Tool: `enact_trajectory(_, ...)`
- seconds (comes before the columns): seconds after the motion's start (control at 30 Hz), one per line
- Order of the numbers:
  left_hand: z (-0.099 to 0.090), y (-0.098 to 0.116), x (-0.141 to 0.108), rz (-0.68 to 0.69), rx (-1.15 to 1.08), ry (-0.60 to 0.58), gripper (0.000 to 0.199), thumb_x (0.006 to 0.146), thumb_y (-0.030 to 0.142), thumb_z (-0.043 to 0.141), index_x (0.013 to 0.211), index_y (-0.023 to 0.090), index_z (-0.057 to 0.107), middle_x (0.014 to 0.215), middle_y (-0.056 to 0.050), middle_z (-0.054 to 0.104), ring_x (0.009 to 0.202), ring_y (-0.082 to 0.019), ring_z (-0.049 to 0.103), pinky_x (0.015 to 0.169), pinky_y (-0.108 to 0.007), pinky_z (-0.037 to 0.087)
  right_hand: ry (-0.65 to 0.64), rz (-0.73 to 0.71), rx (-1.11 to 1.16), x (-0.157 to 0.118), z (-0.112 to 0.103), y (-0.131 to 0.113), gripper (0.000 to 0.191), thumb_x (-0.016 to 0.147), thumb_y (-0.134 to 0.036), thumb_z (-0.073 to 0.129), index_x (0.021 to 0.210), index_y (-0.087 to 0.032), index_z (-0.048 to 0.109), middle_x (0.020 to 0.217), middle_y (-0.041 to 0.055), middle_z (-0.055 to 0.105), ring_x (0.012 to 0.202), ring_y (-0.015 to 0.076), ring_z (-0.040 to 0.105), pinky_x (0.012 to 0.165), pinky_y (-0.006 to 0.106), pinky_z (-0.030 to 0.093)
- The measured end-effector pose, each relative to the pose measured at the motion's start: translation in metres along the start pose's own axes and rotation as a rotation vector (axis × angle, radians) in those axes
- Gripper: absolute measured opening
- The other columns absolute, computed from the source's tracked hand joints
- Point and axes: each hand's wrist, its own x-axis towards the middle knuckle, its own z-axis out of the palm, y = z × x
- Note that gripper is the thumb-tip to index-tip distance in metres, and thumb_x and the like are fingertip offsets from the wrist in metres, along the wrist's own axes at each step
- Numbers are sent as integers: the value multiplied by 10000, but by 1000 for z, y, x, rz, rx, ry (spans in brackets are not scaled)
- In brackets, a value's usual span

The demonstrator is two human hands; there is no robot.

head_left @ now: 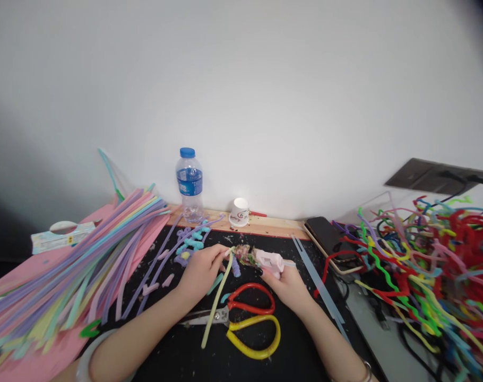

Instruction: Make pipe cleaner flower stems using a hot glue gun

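Note:
Pinched in the fingertips of my left hand point(199, 269) is a pale yellow pipe cleaner point(217, 300), its long end slanting down over the mat. My right hand point(287, 287) grips a pale pink glue gun point(270, 260), with a clear glue stick poking from its back. The gun's front, covered in multicoloured fuzz, points left at the pipe cleaner's upper end; whether they touch, I cannot tell. A purple coiled piece point(235, 267) sits just below the nozzle. Scissors point(225, 317) with one red and one yellow handle lie beneath my hands, partly crossed by the pipe cleaner.
Pastel pipe cleaners point(106, 241) are heaped left, a tangled bright pile point(432, 265) right. Behind stand a water bottle point(189, 183) and a paper cup point(240, 212). A phone point(329, 239) and clear glue sticks point(321, 289) lie right; blue coiled pieces point(191, 241) lie left.

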Motion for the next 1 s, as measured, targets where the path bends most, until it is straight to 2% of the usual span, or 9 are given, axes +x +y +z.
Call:
enact_trajectory(0.17, 0, 0, 0, 5, -3, -4, 256, 894, 223, 391, 895, 180, 643, 636, 3, 641, 602, -152, 621, 627, -249, 438, 6, 1, -15, 0, 0, -1, 171, 800, -235, 541, 720, -153, 668, 768, 34, 697, 670, 178, 613, 640, 253, 482)
enact_trajectory(0.4, 0, -2, 1, 24, 48, 1, 262, 898, 227, 385, 910, 183, 642, 633, 2, 645, 618, -158, 628, 645, -251, 444, -5, 14, -9, 0, 0, 0, 189, 805, -255, 535, 703, -154, 658, 713, 29, 680, 709, 192, 614, 646, 255, 485)
enact_trajectory(0.53, 0, -3, 0, 45, 92, 2, 259, 901, 215, 383, 932, 177, 638, 672, -11, 661, 637, -160, 635, 660, -257, 448, -4, 17, -4, 0, 0, 0, 191, 807, -245, 532, 684, -151, 644, 734, 33, 681, 694, 183, 608, 643, 253, 479)
enact_trajectory(0.67, 0, -5, 0, 80, 127, 9, 255, 903, 211, 383, 944, 187, 634, 692, -15, 670, 654, -162, 638, 671, -257, 457, 2, 18, -14, -1, 0, 0, 183, 806, -241, 535, 681, -154, 639, 655, 12, 648, 639, 168, 589, 596, 238, 465)
enact_trajectory(1.0, 0, -7, -1, 125, 166, 2, 268, 912, 195, 366, 962, 172, 628, 773, -43, 686, 661, -158, 637, 673, -261, 466, 9, 7, -30, -1, 0, 1, 186, 807, -246, 532, 746, -149, 679, 747, 34, 690, 675, 180, 609, 618, 243, 476)
